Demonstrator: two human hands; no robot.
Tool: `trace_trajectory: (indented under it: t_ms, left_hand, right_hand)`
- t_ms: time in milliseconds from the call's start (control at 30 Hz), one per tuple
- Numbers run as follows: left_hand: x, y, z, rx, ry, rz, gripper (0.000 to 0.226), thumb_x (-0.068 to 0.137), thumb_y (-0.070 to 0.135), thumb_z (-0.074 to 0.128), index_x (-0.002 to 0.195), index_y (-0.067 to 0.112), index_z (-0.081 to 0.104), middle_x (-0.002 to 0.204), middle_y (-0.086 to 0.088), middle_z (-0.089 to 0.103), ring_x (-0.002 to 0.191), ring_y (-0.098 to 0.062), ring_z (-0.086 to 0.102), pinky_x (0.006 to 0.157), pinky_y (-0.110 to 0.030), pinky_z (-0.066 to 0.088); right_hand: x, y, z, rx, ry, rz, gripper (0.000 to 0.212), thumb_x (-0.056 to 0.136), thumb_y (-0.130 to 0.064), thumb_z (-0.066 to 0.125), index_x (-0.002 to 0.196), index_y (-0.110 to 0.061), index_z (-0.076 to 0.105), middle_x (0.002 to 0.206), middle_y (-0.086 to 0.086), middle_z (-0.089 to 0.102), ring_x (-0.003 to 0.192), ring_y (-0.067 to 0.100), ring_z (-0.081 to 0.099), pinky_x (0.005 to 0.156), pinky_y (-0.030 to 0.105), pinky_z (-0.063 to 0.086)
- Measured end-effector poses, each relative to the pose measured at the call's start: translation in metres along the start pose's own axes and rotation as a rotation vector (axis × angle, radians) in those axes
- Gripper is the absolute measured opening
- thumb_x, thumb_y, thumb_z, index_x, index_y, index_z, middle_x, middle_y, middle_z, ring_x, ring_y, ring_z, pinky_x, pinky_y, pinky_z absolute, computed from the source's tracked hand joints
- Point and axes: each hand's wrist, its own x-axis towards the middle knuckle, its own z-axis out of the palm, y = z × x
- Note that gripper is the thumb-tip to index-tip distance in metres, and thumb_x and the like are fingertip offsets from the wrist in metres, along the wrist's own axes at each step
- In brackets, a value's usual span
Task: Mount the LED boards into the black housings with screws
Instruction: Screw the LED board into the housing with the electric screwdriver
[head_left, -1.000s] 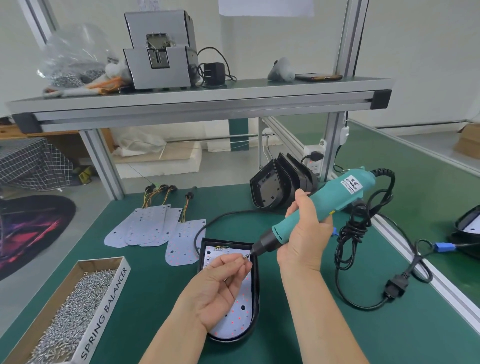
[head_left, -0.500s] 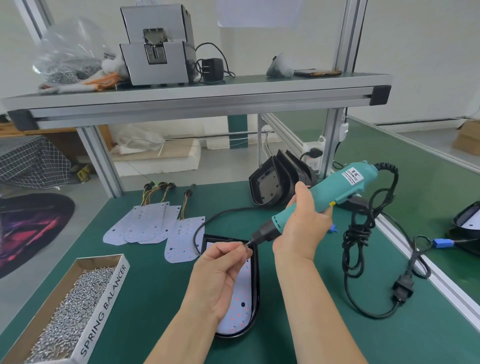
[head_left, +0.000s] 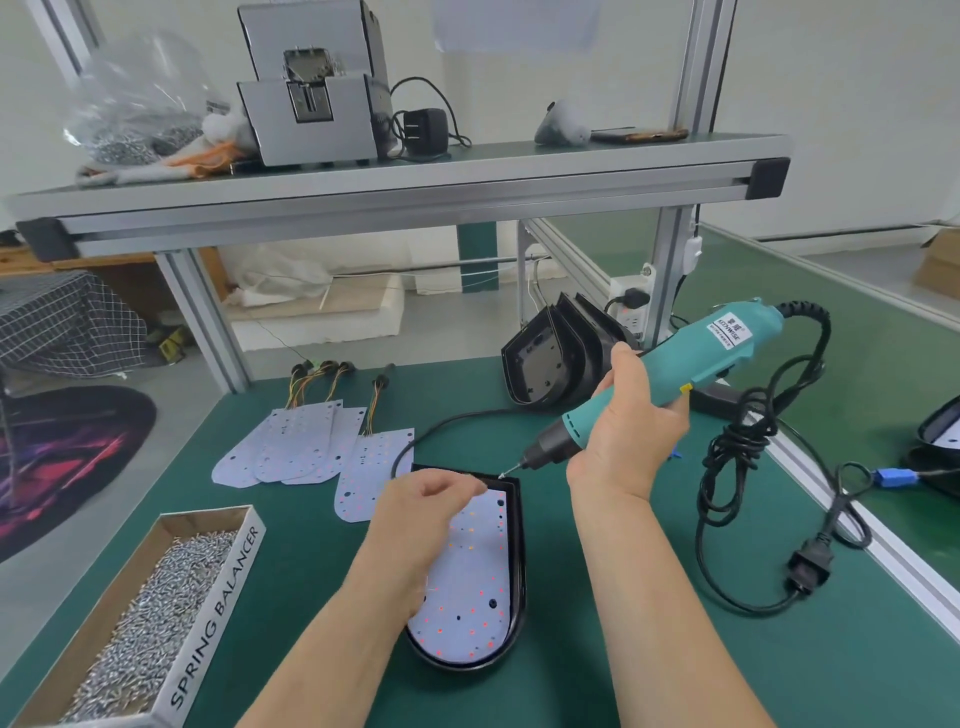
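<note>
Lying flat on the green bench mat (head_left: 623, 654), a glossy black housing (head_left: 521, 566) with one rounded end was seen right under both hands. A thin white LED board (head_left: 475, 603), dotted with red and orange specks and small dark holes, was seated inside its raised rim. A teal plastic electric screwdriver (head_left: 722, 353) was gripped around its barrel by the right hand (head_left: 631, 431). It was tilted down to the left, with its dark nose and slim metal bit pointed at the housing's far, squared end. What looked like a small silvery screw (head_left: 502, 474) was carried on the bit's tip, just above the rim. The left hand (head_left: 423, 501) was held over the board's far half, fingers curled, thumb and forefinger brought close together just beside that tip; whether anything was pinched there could not be told. Further left, flat white spare boards (head_left: 291, 441) with coloured wire tails were fanned out on the mat. More black housings (head_left: 545, 364) were stood nested on edge behind. An open cardboard box (head_left: 218, 613), printed SPRING BALANCER, was heaped with shiny screws at the near left. The screwdriver's black cable (head_left: 743, 441) was bundled in loops to the right.
</note>
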Motion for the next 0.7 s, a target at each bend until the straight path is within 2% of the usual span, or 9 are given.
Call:
trace_trajectory:
  t_ms: [33, 100, 133, 200, 267, 367, 567, 700]
  left_hand:
    - [0.002, -0.002, 0.004, 0.242, 0.054, 0.101, 0.013, 0.090, 0.023, 0.066, 0.091, 0.026, 0.079, 0.072, 0.010, 0.065, 0.058, -0.003, 0.056, 0.057, -0.019, 0.040]
    - [0.002, -0.007, 0.012, 0.687, 0.076, 0.238, 0.016, 0.091, 0.031, 0.061, 0.096, 0.034, 0.076, 0.091, 0.013, 0.068, 0.082, -0.011, 0.063, 0.068, -0.023, 0.045]
    - [0.003, -0.012, 0.015, 0.859, 0.077, 0.281, 0.015, 0.090, 0.036, 0.059, 0.094, 0.032, 0.073, 0.093, 0.011, 0.068, 0.088, -0.018, 0.062, 0.070, -0.025, 0.045]
    - [0.007, -0.023, 0.019, 1.050, 0.075, 0.322, 0.025, 0.089, 0.044, 0.055, 0.089, 0.019, 0.056, 0.083, 0.003, 0.064, 0.081, -0.025, 0.056, 0.061, -0.028, 0.039]
    - [0.011, -0.033, 0.019, 1.091, 0.067, 0.337, 0.032, 0.090, 0.049, 0.052, 0.091, 0.017, 0.047, 0.079, 0.000, 0.062, 0.079, -0.026, 0.057, 0.060, -0.030, 0.037]
    - [0.015, -0.041, 0.019, 1.115, 0.055, 0.355, 0.030, 0.092, 0.053, 0.048, 0.099, 0.024, 0.052, 0.086, 0.002, 0.066, 0.083, -0.025, 0.059, 0.068, -0.031, 0.045]
    - [0.016, -0.042, 0.020, 1.145, 0.039, 0.355, 0.027, 0.094, 0.053, 0.046, 0.104, 0.028, 0.052, 0.079, 0.002, 0.060, 0.074, -0.023, 0.047, 0.069, -0.031, 0.045]
    - [0.016, -0.040, 0.020, 1.157, 0.027, 0.375, 0.027, 0.095, 0.052, 0.046, 0.111, 0.031, 0.053, 0.088, 0.001, 0.066, 0.078, -0.022, 0.051, 0.067, -0.030, 0.042]
  right_hand:
    - [0.002, 0.001, -0.001, -0.021, 0.002, -0.018, 0.019, 0.080, -0.018, 0.074, 0.076, -0.021, 0.055, 0.059, -0.009, 0.055, 0.057, 0.012, 0.051, 0.060, 0.026, 0.048]
    - [0.003, 0.006, -0.002, -0.062, -0.006, -0.044, 0.020, 0.079, -0.020, 0.074, 0.076, -0.021, 0.055, 0.064, -0.006, 0.057, 0.060, 0.014, 0.052, 0.061, 0.026, 0.049]
    - [0.004, 0.009, -0.003, -0.079, -0.014, -0.055, 0.020, 0.078, -0.022, 0.075, 0.075, -0.021, 0.055, 0.066, -0.004, 0.057, 0.061, 0.014, 0.053, 0.061, 0.026, 0.049]
    - [0.004, 0.016, -0.005, -0.124, -0.031, -0.075, 0.019, 0.075, -0.025, 0.074, 0.075, -0.021, 0.056, 0.065, -0.008, 0.058, 0.060, 0.011, 0.054, 0.059, 0.023, 0.048]
    - [0.004, 0.022, -0.006, -0.159, -0.066, -0.098, 0.017, 0.074, -0.026, 0.074, 0.075, -0.021, 0.058, 0.061, -0.014, 0.058, 0.056, 0.006, 0.053, 0.055, 0.018, 0.047]
    - [0.003, 0.032, -0.008, -0.233, -0.132, -0.159, 0.014, 0.077, -0.025, 0.073, 0.075, -0.024, 0.059, 0.060, -0.018, 0.057, 0.055, 0.005, 0.052, 0.054, 0.017, 0.046]
    - [-0.006, 0.050, -0.007, -0.327, -0.247, -0.201, 0.025, 0.079, -0.023, 0.074, 0.065, -0.036, 0.058, 0.057, -0.015, 0.052, 0.052, 0.009, 0.046, 0.051, 0.021, 0.044]
    - [-0.009, 0.059, -0.007, -0.353, -0.269, -0.210, 0.020, 0.079, -0.024, 0.075, 0.070, -0.027, 0.057, 0.056, -0.015, 0.054, 0.049, 0.006, 0.047, 0.049, 0.020, 0.043]
